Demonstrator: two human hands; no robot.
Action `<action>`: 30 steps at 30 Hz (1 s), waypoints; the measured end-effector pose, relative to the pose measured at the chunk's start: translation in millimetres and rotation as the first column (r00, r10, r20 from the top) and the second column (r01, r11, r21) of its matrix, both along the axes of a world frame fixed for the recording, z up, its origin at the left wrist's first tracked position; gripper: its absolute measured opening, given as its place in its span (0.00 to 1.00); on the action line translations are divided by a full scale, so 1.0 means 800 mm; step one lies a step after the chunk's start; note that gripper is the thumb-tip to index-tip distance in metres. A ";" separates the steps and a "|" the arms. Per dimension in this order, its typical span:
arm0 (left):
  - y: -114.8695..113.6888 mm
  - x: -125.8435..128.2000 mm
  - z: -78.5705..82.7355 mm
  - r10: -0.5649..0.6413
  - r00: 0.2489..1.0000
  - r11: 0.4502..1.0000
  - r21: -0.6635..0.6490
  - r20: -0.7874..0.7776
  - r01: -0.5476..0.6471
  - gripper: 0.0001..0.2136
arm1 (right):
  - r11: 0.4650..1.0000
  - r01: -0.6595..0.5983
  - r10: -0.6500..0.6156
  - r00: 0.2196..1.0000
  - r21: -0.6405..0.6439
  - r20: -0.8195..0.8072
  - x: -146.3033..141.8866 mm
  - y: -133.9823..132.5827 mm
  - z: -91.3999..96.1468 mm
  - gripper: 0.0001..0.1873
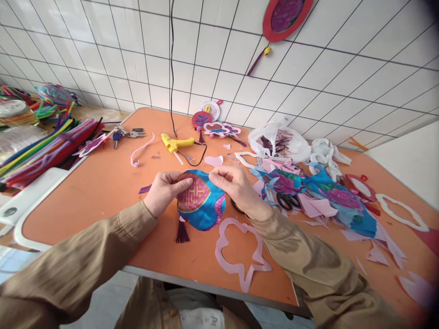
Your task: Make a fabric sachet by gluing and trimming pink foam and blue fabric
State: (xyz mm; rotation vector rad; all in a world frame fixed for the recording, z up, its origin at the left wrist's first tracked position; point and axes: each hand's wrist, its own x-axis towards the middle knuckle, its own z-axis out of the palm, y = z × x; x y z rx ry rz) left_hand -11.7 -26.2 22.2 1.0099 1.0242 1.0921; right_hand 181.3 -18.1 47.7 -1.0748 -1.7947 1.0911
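Blue patterned cloth (pixel 202 214) is pinched in the thumb-and-finger grip of left hand (pixel 164 191) and right hand (pixel 237 186).

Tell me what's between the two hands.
In the head view, a blue patterned piece spans the gap: the left hand pinches its upper left, the right hand its upper right.
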 end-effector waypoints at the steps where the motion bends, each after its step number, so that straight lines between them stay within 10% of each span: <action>1: 0.000 0.000 -0.001 -0.002 1.000 1.000 -0.004 -0.003 0.002 0.17 | 0.999 -0.032 0.032 0.999 -0.011 0.008 0.001 0.000 0.001 0.23; 10: 0.004 -0.001 -0.004 -0.072 0.996 0.995 -0.064 0.043 0.074 0.18 | 0.999 -0.001 0.009 0.980 -0.040 0.198 -0.001 0.005 -0.003 0.22; 24: 0.012 -0.005 -0.004 0.173 0.968 0.982 -0.111 0.180 -0.155 0.16 | 0.947 -0.109 -0.001 0.941 -0.303 -0.339 -0.005 0.006 -0.010 0.17; 30: 0.010 -0.004 -0.003 0.186 0.968 0.981 -0.082 0.169 -0.174 0.15 | 0.960 0.022 -0.056 0.992 -0.279 -0.115 -0.014 -0.001 -0.018 0.16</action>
